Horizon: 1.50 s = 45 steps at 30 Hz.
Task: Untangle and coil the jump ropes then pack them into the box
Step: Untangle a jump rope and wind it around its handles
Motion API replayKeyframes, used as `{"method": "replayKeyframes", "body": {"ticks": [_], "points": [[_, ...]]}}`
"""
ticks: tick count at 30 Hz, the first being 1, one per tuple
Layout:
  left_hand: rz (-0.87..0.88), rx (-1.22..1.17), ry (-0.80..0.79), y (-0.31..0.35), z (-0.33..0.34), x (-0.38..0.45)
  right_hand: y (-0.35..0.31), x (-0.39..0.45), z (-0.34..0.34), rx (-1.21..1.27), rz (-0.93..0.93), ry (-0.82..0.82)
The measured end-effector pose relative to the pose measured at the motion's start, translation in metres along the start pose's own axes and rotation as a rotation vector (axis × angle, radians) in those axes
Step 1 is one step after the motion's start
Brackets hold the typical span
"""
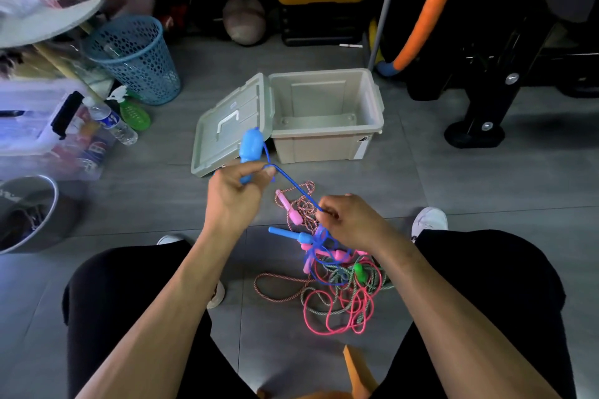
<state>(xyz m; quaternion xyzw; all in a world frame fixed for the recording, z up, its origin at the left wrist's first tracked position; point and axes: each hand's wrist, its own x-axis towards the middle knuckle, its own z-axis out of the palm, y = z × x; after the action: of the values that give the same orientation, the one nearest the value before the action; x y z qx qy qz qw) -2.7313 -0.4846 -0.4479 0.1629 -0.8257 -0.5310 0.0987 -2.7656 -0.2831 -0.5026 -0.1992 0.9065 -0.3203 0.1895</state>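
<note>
My left hand (234, 194) grips a light blue jump rope handle (251, 148), held upright above the floor. Its blue cord (293, 184) runs down and right to my right hand (351, 223), which pinches it. Below my right hand lies a tangled pile of jump ropes (337, 282): pink cord, a green-grey braided rope, a red-white braided rope, a second blue handle (288, 234) and pink handles (291, 209). The beige box (327, 146) stands open on the floor beyond, nothing inside. Its lid (227, 126) leans against the box's left side.
A blue mesh basket (136, 57) stands far left. A clear storage bin (42, 126), a water bottle (113, 121) and a grey bucket (26, 214) are on the left. Black gym equipment (505, 52) and a foam-covered hoop (424, 10) are at the right. My knees flank the pile.
</note>
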Motion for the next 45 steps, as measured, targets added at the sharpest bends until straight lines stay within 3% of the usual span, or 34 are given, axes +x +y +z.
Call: {"method": "replayKeyframes", "body": {"ticks": [2,4,7,9,13,17,21,26,28,31,33,35,41,45], "points": [[-0.089,-0.037,0.047,-0.001,-0.006,0.004,0.005,-0.001,0.003,-0.075,0.020,0.011],[-0.187,0.152,0.021,-0.009,-0.008,0.008,0.005,-0.001,0.002,-0.085,-0.001,0.029],[-0.320,0.579,-0.221,-0.023,-0.002,0.007,-0.002,-0.001,-0.008,0.006,-0.028,0.054],[-0.327,0.716,-0.311,-0.030,0.003,0.003,-0.006,-0.002,-0.012,0.042,-0.053,0.061],[-0.032,0.564,-0.260,-0.017,0.012,-0.003,-0.009,-0.004,-0.013,-0.003,-0.083,-0.014],[0.247,0.484,-0.401,-0.010,0.016,-0.011,-0.012,-0.005,-0.012,0.033,-0.111,-0.064],[0.216,0.509,-0.392,-0.013,0.023,-0.011,-0.014,-0.006,-0.012,0.012,-0.110,-0.031],[-0.041,0.129,-0.001,-0.001,0.004,0.004,0.000,-0.004,-0.011,0.038,-0.017,0.000],[-0.169,0.071,0.062,-0.005,-0.003,0.009,0.005,-0.003,-0.009,-0.007,0.019,-0.023],[-0.325,0.240,-0.067,-0.018,0.004,0.010,0.008,-0.004,-0.006,-0.149,0.063,-0.095],[-0.359,0.535,-0.217,-0.031,0.008,0.010,0.006,-0.006,-0.008,-0.147,0.046,-0.076],[-0.333,0.686,-0.340,-0.037,0.008,0.009,0.000,-0.006,-0.011,-0.086,0.010,-0.035],[0.088,0.504,-0.460,-0.018,0.025,-0.010,-0.012,-0.010,-0.017,-0.046,-0.057,-0.049],[0.078,0.306,-0.490,-0.015,0.026,-0.009,-0.007,-0.009,-0.014,-0.032,-0.062,0.022]]}}
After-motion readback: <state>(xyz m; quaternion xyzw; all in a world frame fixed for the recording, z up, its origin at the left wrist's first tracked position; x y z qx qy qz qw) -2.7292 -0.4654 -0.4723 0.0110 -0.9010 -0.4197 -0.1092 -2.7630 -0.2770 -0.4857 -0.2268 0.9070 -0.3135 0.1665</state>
